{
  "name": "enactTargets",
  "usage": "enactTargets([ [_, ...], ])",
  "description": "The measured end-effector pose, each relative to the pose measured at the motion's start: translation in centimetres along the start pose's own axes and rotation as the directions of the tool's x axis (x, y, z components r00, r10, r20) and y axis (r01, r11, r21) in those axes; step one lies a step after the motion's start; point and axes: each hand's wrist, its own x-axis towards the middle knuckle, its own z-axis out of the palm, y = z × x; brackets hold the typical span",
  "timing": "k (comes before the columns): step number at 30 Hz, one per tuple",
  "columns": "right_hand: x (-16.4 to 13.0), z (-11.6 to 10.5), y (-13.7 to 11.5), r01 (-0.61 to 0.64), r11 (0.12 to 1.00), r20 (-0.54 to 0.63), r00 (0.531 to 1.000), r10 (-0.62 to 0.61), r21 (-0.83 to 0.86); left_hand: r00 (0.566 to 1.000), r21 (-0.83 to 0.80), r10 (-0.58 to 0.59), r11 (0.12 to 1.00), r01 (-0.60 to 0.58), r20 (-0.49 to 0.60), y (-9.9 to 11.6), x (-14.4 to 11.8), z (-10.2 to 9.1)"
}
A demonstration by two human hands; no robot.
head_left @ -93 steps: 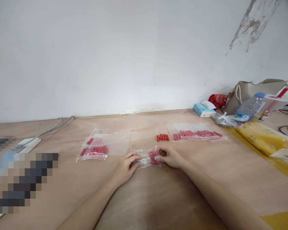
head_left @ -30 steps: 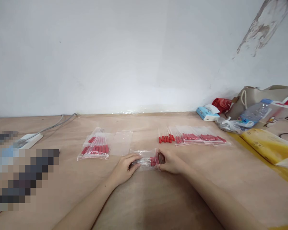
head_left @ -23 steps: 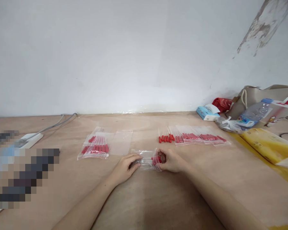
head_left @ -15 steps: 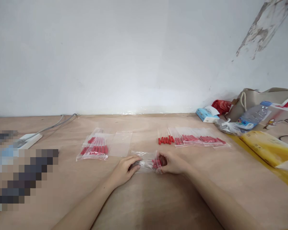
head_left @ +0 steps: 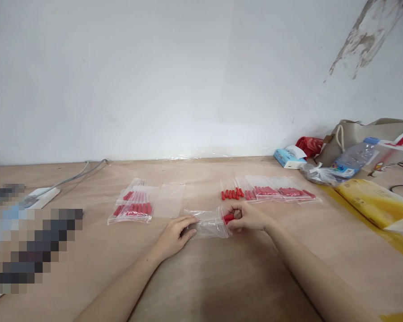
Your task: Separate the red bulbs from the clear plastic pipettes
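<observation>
Left hand (head_left: 176, 233) holds the clear bag (head_left: 208, 229) by its left end; right hand (head_left: 249, 217) grips red droppers (head_left: 228, 218) at the right

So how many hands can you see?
2: the left hand on the clear zip bag, the right hand at its open end. A pixelated patch could hide more.

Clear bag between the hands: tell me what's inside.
Thin stems show inside the bag, their red ends at its mouth in the right hand. Whatever lies under the left hand is hidden.
</observation>
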Motion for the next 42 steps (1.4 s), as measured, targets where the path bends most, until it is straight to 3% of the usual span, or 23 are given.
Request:
enactTargets([
  [5, 0.0, -1.0, 0.3, -0.081, 0.966, 0.012, 0.997, 0.081, 0.247, 1.0, -0.001, -0.009, 1.0, 0.009, 0.0, 0.0, 0.0, -0.1],
  [9, -1.0, -3.0, -0.4, -0.107, 0.956, -0.07, 0.989, 0.131, 0.273, 1.0, -0.009, -0.009, 1.0, 0.009, 0.0, 0.2, 0.0, -0.2],
  [12, -2.7, -5.9, -1.3, -0.047, 0.968, -0.234, 0.966, 0.107, 0.247, 1.0, -0.013, -0.019, 1.0, 0.019, 0.001, 0.2, 0.0, -0.2],
  [14, -3.4, -7.4, -1.7, 0.071, 0.975, -0.45, 0.892, 0.032, 0.21, 1.0, -0.013, -0.016, 1.0, 0.016, -0.001, 0.1, 0.0, -0.2],
  [17, -2.4, -7.5, -1.5, 0.228, 0.973, -0.729, 0.659, -0.183, -0.039, 1.0, -0.012, -0.01, 1.0, 0.01, -0.001, -0.1, 0.0, 0.0],
  [19, -0.5, -6.2, -0.8, 0.249, 0.912, -0.773, 0.485, -0.409, -0.326, 1.0, -0.014, -0.013, 1.0, 0.013, -0.005, -0.2, 0.0, 0.0],
  [20, 0.5, -5.4, -0.3, 0.234, 0.849, -0.722, 0.449, -0.527, -0.474, 1.0, -0.015, -0.013, 1.0, 0.013, -0.007, -0.2, 0.0, 0.0],
  [23, 3.3, -3.2, 1.4, 0.152, 0.672, -0.547, 0.467, -0.695, -0.725, 1.0, -0.021, -0.01, 1.0, 0.009, -0.01, -0.2, 0.0, 0.0],
  [26, 4.5, -2.5, 2.9, 0.021, 0.532, -0.423, 0.581, -0.695, -0.846, 1.0, -0.032, -0.002, 0.999, 0.002, -0.007, -0.2, -0.1, 0.0],
  [28, 4.6, -2.6, 3.5, -0.013, 0.481, -0.379, 0.634, -0.674, -0.877, 1.0, -0.035, -0.002, 0.999, 0.002, -0.005, -0.2, -0.1, -0.1],
  [33, 4.3, -3.1, 4.1, 0.003, 0.435, -0.316, 0.682, -0.659, -0.9, 1.0, -0.038, 0.003, 0.999, -0.003, -0.003, -0.2, 0.0, 0.0],
  [37, 4.2, -3.2, 3.7, 0.014, 0.432, -0.31, 0.675, -0.669, -0.902, 1.0, -0.028, -0.005, 1.0, 0.005, -0.006, -0.3, 0.0, 0.0],
  [42, 4.1, -3.4, 3.5, 0.03, 0.482, -0.389, 0.55, -0.74, -0.876, 1.0, -0.029, -0.008, 1.0, 0.008, 0.004, -0.3, 0.0, 0.0],
])
